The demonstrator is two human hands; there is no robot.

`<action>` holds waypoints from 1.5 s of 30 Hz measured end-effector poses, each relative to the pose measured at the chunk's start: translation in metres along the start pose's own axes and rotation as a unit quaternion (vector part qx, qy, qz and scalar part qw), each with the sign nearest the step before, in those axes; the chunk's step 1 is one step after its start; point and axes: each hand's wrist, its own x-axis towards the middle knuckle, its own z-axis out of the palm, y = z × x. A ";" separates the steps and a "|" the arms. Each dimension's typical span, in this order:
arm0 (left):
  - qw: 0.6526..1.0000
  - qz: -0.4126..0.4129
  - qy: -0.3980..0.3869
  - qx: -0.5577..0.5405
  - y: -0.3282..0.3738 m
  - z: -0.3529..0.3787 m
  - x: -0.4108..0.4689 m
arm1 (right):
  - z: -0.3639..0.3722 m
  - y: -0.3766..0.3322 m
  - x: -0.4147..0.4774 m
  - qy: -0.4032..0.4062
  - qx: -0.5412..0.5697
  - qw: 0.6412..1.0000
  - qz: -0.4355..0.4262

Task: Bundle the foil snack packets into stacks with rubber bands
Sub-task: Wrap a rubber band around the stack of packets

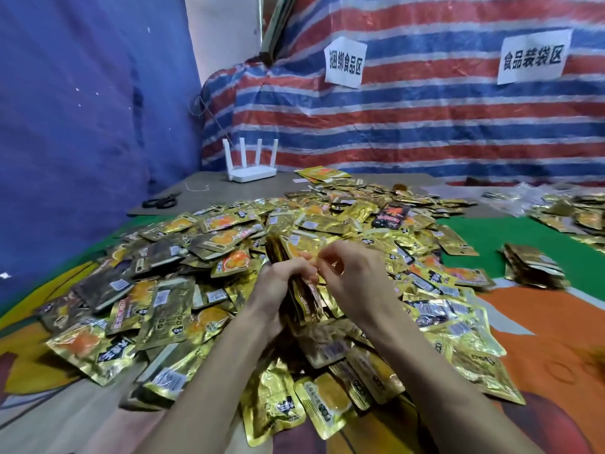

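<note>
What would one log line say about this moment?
left hand: grips packet stack; right hand: curled at stack top; loose packets: heaped around; second stack: lying right

A white router (253, 165) with four upright antennas stood on a grey board (284, 183) at the far end of my surface (540, 322). Black scissors (162, 201) lay on that board to the router's left, and a loose loop of white string (198, 187) lay between them. A printed cloth (474, 231) of green, orange and yellow covered the nearer part. A plain blue tarp (82, 109) hung on my left. A red, white and blue striped tarp (425, 132) covered the wall ahead, with one white paper sign (344, 63) stuck near its middle and a second paper sign (532, 57) further right, both printed with black characters
</note>
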 end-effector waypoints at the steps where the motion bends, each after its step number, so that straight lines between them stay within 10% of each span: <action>1: 1.000 0.003 0.005 0.005 -0.001 0.001 0.000 | 0.001 0.001 -0.001 -0.003 -0.010 1.000 0.002; 12: 0.999 0.028 0.019 0.034 -0.007 0.001 0.002 | 0.002 0.008 -0.008 -0.090 0.151 0.974 0.146; 20: 0.993 -0.084 -0.066 -0.056 -0.001 0.003 0.002 | -0.025 0.016 -0.002 -0.138 0.690 0.632 0.325; 23: 0.988 -0.095 -0.108 -0.059 -0.002 0.005 0.000 | -0.025 0.018 -0.002 -0.114 0.744 0.584 0.303; 30: 0.984 -0.086 -0.153 -0.029 -0.002 0.005 -0.002 | -0.011 0.013 -0.005 -0.096 0.677 0.670 0.289; 40: 0.978 0.076 0.164 -0.101 -0.001 0.000 0.007 | -0.002 0.015 -0.012 -0.087 0.484 0.825 0.279; 45: 0.948 0.174 0.195 -0.182 0.003 0.003 0.005 | 0.008 -0.004 -0.020 -0.152 0.358 0.888 0.247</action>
